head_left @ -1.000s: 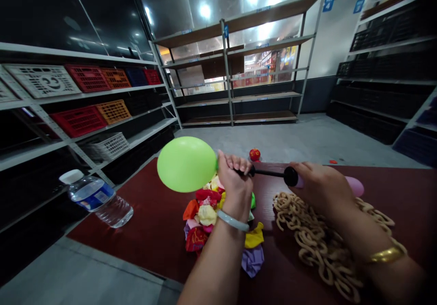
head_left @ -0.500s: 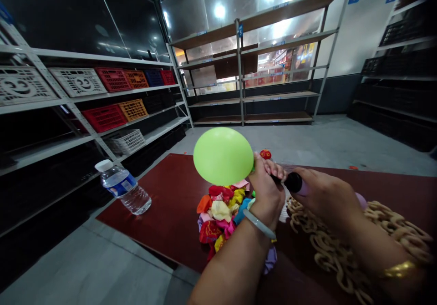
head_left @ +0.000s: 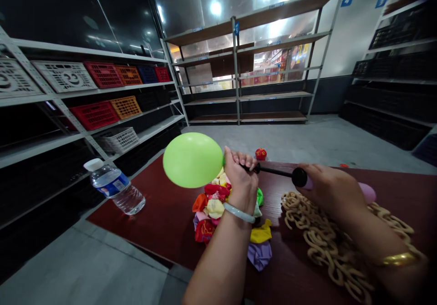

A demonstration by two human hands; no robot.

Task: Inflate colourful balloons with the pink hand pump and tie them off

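A light green balloon (head_left: 193, 160), partly inflated, points left from my left hand (head_left: 241, 170). That hand is closed around the balloon's neck and the black front end of a hand balloon pump (head_left: 276, 172). A dark rod shows between my two hands. My right hand (head_left: 329, 189) is wrapped around the pump's lilac body, whose rounded end sticks out behind it. Below my left wrist lies a pile of colourful uninflated balloons (head_left: 205, 231), partly hidden by my forearm. My fingers hide the balloon's mouth on the nozzle.
A water bottle (head_left: 116, 187) stands at the left of the dark red table (head_left: 164, 223). Tan curled pieces (head_left: 327, 246) are heaped under my right arm. A small red ball-like thing (head_left: 261, 154) is at the far edge. Shelves with crates (head_left: 102, 74) line the left.
My left hand has moved left with the green balloon, away from my right hand. The pump's rod now shows drawn out between them. The view has shifted slightly.
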